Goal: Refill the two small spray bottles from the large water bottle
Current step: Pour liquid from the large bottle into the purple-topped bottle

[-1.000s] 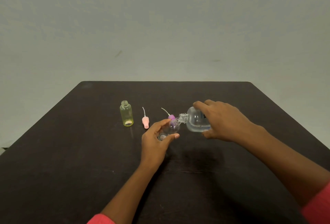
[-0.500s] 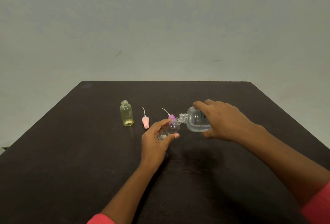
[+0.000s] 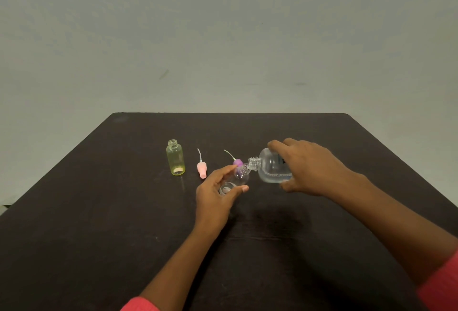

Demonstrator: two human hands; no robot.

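Observation:
My right hand [image 3: 309,168] grips the large clear water bottle [image 3: 270,168], tipped to the left with its open neck over the mouth of a small clear spray bottle [image 3: 235,180]. My left hand [image 3: 215,194] holds that small bottle between thumb and fingers, tilted toward the large one. A small yellow bottle [image 3: 175,160] stands upright and uncapped at the left. A pink spray cap [image 3: 201,168] with its tube lies beside it. A purple spray cap [image 3: 237,162] with its tube lies just behind the clear small bottle.
Everything sits on a dark table [image 3: 99,236] whose far edge runs across the middle of the view. A plain grey wall rises behind it.

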